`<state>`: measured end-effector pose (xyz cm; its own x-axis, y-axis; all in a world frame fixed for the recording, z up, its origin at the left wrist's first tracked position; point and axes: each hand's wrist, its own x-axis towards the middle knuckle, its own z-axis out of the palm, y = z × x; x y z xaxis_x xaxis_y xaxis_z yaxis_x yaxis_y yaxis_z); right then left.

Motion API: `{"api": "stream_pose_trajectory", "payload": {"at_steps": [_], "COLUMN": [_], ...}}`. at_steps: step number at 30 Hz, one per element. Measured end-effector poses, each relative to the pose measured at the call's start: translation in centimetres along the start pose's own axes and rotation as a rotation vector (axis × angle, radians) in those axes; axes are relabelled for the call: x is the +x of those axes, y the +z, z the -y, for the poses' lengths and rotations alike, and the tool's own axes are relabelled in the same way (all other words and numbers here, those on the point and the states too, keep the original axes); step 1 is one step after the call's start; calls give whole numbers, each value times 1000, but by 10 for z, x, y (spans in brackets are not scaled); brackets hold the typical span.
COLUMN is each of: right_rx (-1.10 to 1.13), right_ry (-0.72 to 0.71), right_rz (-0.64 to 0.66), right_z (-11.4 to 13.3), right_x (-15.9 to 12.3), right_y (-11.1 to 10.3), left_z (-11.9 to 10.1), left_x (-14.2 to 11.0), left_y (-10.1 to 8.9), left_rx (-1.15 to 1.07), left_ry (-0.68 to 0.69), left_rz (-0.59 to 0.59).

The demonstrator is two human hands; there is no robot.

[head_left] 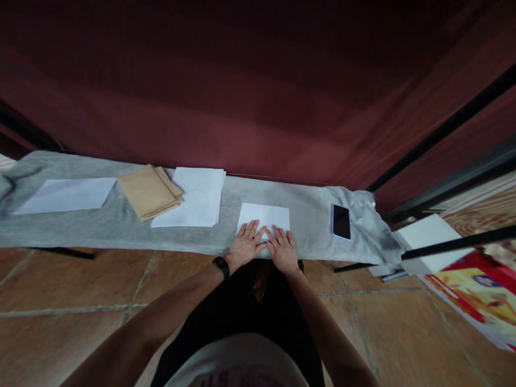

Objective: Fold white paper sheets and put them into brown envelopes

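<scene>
A white sheet of paper (pixel 265 214) lies on the grey cloth in front of me, its near edge hidden under my hands. It looks smaller than the stacked sheets, though I cannot tell whether it is folded. Flat on its left part rests my left hand (pixel 245 245), fingers spread, a black band on the wrist. My right hand (pixel 283 250) presses on the right part with fingers stretched out. The two hands nearly meet at the thumbs. Neither grips anything.
Left of my hands are a stack of white paper (pixel 197 196), several brown envelopes (pixel 147 191) and another white sheet (pixel 68 194). A phone (pixel 341 221) lies to the right on the grey cloth (pixel 310 215). A white box (pixel 433 242) stands beyond the right end.
</scene>
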<state>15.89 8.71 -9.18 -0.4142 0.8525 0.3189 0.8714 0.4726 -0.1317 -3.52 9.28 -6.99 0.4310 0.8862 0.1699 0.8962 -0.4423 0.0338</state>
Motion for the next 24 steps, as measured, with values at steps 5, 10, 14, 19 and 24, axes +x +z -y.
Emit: {"api": "stream_pose_trajectory", "payload": {"at_steps": [5, 10, 14, 19, 24], "right_rx": [-12, -29, -29, -31, -25], "right_ry": [28, 52, 50, 57, 80], "right_rz": [-10, -42, -52, -60, -75], "right_z": [1, 2, 2, 4, 6], "right_x": [-5, -6, -6, -5, -2], "right_y": [3, 7, 7, 6, 7], "left_z": [-1, -2, -2, 2, 6], "left_x": [0, 0, -1, -4, 8], "left_y": [0, 3, 4, 8, 12], "left_rx": [24, 22, -2, -57, -92], "left_ry": [12, 3, -5, -36, -127], "left_rz": [19, 12, -3, 1, 94]}}
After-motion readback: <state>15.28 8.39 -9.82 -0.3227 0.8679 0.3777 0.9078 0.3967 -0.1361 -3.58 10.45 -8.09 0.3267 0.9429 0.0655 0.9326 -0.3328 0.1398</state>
